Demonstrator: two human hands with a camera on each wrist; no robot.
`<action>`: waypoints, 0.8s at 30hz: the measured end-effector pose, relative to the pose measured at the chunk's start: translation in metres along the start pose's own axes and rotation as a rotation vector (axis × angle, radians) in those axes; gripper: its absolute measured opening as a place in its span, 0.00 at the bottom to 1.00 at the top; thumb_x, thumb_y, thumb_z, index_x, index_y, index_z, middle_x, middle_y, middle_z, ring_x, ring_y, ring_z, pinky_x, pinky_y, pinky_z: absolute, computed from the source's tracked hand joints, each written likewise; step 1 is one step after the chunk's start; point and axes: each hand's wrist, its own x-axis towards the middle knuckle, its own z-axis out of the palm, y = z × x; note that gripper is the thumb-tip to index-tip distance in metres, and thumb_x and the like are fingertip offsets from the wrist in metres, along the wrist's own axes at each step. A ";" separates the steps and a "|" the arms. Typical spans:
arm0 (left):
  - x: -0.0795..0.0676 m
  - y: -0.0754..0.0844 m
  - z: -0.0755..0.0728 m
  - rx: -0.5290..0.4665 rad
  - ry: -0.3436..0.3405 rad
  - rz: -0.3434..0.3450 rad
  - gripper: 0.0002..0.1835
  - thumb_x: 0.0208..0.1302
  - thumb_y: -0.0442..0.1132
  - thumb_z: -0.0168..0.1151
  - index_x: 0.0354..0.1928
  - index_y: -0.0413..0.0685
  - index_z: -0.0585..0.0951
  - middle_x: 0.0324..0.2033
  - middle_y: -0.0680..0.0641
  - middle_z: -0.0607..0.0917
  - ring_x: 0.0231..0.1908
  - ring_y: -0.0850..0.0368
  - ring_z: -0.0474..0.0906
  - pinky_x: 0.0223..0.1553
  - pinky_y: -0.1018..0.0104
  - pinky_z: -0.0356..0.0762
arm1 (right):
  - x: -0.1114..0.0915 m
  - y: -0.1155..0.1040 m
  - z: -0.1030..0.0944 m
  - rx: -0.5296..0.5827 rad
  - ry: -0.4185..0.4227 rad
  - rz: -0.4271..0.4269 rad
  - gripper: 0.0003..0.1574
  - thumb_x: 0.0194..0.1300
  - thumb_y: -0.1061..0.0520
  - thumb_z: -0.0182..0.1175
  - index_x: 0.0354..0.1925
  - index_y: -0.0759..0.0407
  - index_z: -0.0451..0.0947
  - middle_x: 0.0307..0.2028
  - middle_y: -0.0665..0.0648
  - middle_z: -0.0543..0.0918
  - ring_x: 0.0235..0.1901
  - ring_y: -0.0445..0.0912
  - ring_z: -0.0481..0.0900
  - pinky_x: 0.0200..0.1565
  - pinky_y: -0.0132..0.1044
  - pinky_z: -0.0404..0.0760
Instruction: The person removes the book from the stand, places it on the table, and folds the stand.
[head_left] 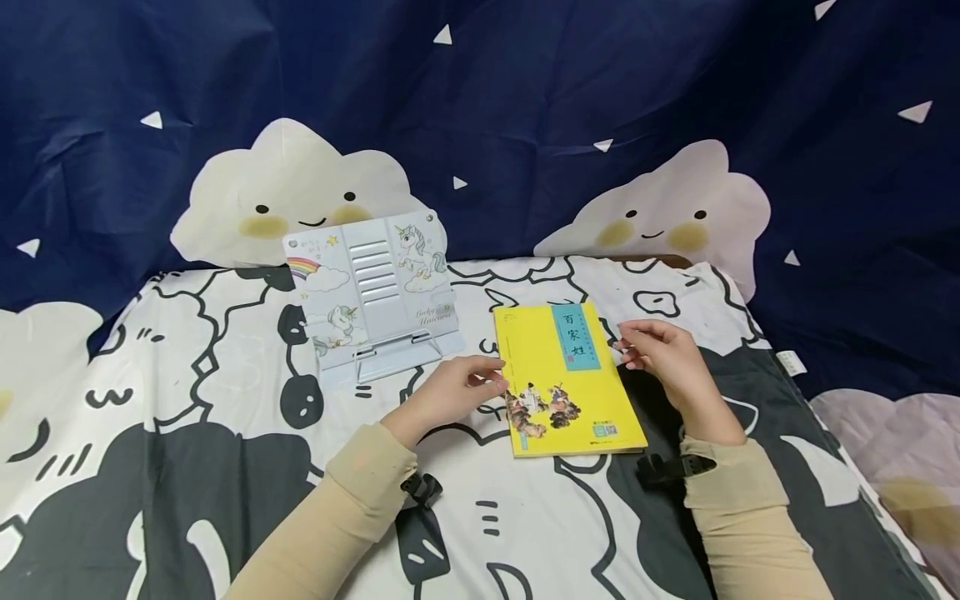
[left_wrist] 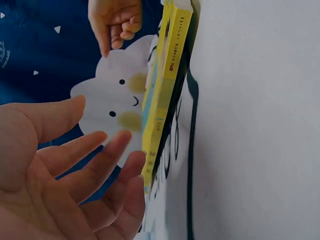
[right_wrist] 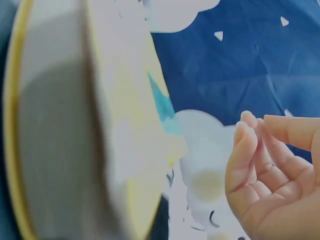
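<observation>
A yellow book [head_left: 558, 392] lies front cover up on the patterned cloth, with a blue title panel and small painted figures on its cover. At its left edge is my left hand [head_left: 461, 387], thumb and fingers apart and loosely bent. In the left wrist view this hand [left_wrist: 85, 175] holds nothing, and the book's spine [left_wrist: 167, 90] shows beside the fingertips. By the opposite edge is my right hand [head_left: 663, 358]. The right wrist view shows that hand [right_wrist: 280, 175] with loosely bent fingers and nothing between them; the book's page edges [right_wrist: 55, 130] look large and blurred there.
A pale book stand [head_left: 375, 292] with unicorn pictures stands behind and left of the book, its wire ledge [head_left: 397, 354] facing forward. Black and white patterned cloth [head_left: 225, 517] covers the surface. Behind hangs a dark blue curtain [head_left: 495, 92] with clouds and triangles.
</observation>
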 end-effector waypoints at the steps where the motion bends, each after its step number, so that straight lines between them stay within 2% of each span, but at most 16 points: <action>1: -0.001 0.000 -0.002 0.007 0.013 0.000 0.22 0.71 0.47 0.60 0.63 0.47 0.78 0.50 0.48 0.85 0.48 0.53 0.79 0.49 0.60 0.78 | -0.001 -0.003 0.002 0.011 0.000 -0.009 0.25 0.72 0.48 0.58 0.56 0.66 0.73 0.31 0.44 0.85 0.29 0.38 0.81 0.35 0.27 0.83; 7: -0.010 0.002 -0.015 0.004 0.090 -0.006 0.18 0.71 0.48 0.60 0.57 0.49 0.82 0.44 0.50 0.86 0.41 0.57 0.78 0.42 0.64 0.76 | -0.004 -0.025 0.015 0.079 -0.034 -0.079 0.21 0.72 0.51 0.60 0.52 0.67 0.75 0.30 0.44 0.85 0.31 0.38 0.83 0.38 0.27 0.84; 13: -0.018 0.001 -0.029 0.009 0.171 0.001 0.17 0.72 0.49 0.58 0.54 0.50 0.83 0.44 0.50 0.87 0.43 0.56 0.80 0.46 0.61 0.77 | -0.003 -0.041 0.035 0.161 -0.087 -0.142 0.06 0.70 0.53 0.61 0.42 0.54 0.81 0.30 0.46 0.87 0.32 0.39 0.85 0.39 0.29 0.85; 17: -0.025 -0.004 -0.038 0.011 0.246 -0.006 0.17 0.73 0.50 0.57 0.53 0.51 0.83 0.45 0.50 0.87 0.45 0.55 0.80 0.46 0.60 0.77 | -0.001 -0.047 0.050 0.169 -0.112 -0.174 0.06 0.71 0.52 0.61 0.40 0.51 0.82 0.30 0.46 0.88 0.32 0.40 0.86 0.40 0.30 0.86; 24: -0.035 -0.012 -0.057 -0.010 0.378 0.034 0.17 0.73 0.47 0.57 0.53 0.45 0.83 0.44 0.45 0.88 0.45 0.50 0.82 0.46 0.58 0.77 | 0.006 -0.058 0.073 0.215 -0.143 -0.188 0.07 0.71 0.53 0.61 0.41 0.54 0.82 0.33 0.47 0.89 0.36 0.41 0.88 0.44 0.34 0.86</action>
